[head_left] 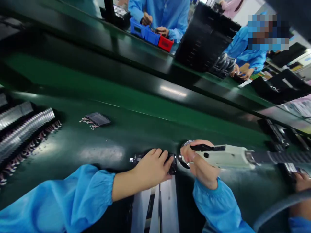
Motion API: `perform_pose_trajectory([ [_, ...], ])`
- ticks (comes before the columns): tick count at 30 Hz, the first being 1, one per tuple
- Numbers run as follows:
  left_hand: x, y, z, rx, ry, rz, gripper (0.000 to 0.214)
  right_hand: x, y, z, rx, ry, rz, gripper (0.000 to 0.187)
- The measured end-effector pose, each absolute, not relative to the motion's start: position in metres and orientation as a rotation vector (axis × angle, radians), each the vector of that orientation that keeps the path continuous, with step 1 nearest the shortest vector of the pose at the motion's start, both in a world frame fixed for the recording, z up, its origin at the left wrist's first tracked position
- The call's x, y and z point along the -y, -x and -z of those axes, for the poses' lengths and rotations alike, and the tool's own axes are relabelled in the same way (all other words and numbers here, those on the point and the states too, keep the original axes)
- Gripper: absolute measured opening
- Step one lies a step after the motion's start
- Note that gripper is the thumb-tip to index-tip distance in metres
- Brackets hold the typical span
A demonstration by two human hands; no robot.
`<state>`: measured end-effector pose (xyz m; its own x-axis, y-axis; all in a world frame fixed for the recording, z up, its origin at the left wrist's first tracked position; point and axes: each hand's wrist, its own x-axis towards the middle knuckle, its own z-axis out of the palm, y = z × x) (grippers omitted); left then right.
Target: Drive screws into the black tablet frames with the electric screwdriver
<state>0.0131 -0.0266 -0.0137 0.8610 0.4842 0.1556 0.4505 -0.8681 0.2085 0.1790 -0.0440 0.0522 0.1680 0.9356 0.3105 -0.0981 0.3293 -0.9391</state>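
My left hand point(153, 166) is closed over a black elongated part point(173, 165) on the bench, its fingers curled across the top and hiding most of it. A small silver end point(132, 160) sticks out at the left. In my right hand point(200, 161) is a white electric screwdriver point(228, 157), lying nearly level, with its tip toward the right end of the black part. Whether the tip touches cannot be made out. Partly behind my right hand sits a round metal-rimmed dish point(189, 142). Below my left hand lie long pale strips point(167, 204).
Rows of flat dark pieces with wires point(29, 129) stand at the left, with a smaller stack point(98, 119) nearer the middle. A grey cable point(279, 207) arcs at lower right, near another person's hand point(302, 183). Across the bench, co-workers handle parts by blue bins point(138, 29) and black trays point(204, 35).
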Motion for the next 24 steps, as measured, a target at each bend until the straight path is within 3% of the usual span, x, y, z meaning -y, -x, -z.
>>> perform_pose_trajectory([
  [24,0.0236,-0.0139,0.0070,-0.690,-2.889,-0.368,0.063,0.0409,-0.1792,-0.0478,1.189,0.989,-0.894,0.025],
])
